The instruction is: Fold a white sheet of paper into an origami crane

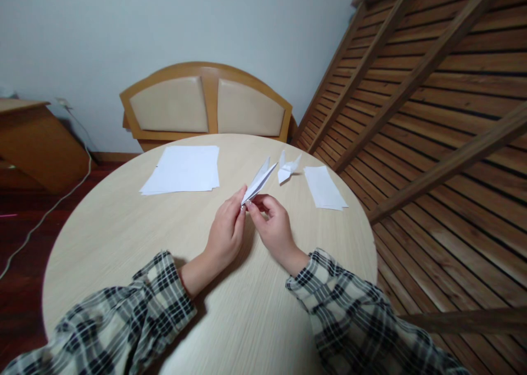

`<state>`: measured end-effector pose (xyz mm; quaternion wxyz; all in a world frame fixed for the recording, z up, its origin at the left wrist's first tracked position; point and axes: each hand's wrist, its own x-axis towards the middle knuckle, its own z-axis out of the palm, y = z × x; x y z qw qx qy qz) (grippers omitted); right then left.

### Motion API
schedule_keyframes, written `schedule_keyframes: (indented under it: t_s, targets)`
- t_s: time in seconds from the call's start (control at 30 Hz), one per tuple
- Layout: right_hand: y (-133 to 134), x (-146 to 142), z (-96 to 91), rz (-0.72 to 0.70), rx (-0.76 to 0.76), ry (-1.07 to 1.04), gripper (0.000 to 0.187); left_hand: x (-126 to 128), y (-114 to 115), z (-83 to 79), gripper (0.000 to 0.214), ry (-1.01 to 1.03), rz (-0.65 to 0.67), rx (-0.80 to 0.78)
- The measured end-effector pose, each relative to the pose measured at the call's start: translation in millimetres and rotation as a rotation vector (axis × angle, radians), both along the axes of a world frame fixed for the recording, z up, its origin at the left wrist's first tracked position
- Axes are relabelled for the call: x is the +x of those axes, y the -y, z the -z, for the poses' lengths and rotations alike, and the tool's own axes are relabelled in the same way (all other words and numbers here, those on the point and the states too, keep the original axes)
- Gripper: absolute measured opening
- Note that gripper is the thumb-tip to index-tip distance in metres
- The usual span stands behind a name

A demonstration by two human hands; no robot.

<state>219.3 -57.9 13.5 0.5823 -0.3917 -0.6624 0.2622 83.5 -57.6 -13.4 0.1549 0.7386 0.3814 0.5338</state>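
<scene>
Between my two hands, above the middle of the round table, is a folded white paper (pixel 259 182) with narrow points that lean away to the upper right. My left hand (pixel 225 227) is closed on its lower left side, fingers along the fold. My right hand (pixel 275 224) pinches the near end, thumb and forefinger together. The fingertips hide the bottom of the fold. Just beyond, to the right, a finished-looking white paper crane (pixel 288 168) stands on the table, apart from my hands.
On the round wooden table (pixel 102 243), a stack of white sheets (pixel 187 169) lies at the far left and narrower paper strips (pixel 325 187) at the right. Behind stands a padded headboard (pixel 173 105). A slatted wooden frame (pixel 432 144) leans along the right; a white cable (pixel 61 199) trails at left.
</scene>
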Motion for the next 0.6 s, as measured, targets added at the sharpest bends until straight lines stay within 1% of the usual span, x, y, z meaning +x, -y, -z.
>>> schedule_keyframes:
  t_s: [0.17, 0.33, 0.47, 0.6]
  targets:
    - [-0.2, 1.1, 0.8, 0.023, -0.001, 0.015, 0.013, 0.7, 0.0, -0.3, 0.048, -0.063, -0.031, 0.029]
    - [0.6, 1.1, -1.5, 0.048, 0.019, 0.04, 0.014, 4.8, 1.6, 2.3, 0.058, -0.131, -0.055, 0.054]
    - [0.8, 1.0, -2.7, 0.046, 0.014, 0.054, 0.014, 6.2, 2.7, 3.8, 0.063, -0.156, -0.049, 0.048]
    - [0.6, 1.2, -2.7, 0.055, 0.021, 0.062, 0.013, 4.0, 2.0, 2.6, 0.06, -0.149, -0.022, 0.031]
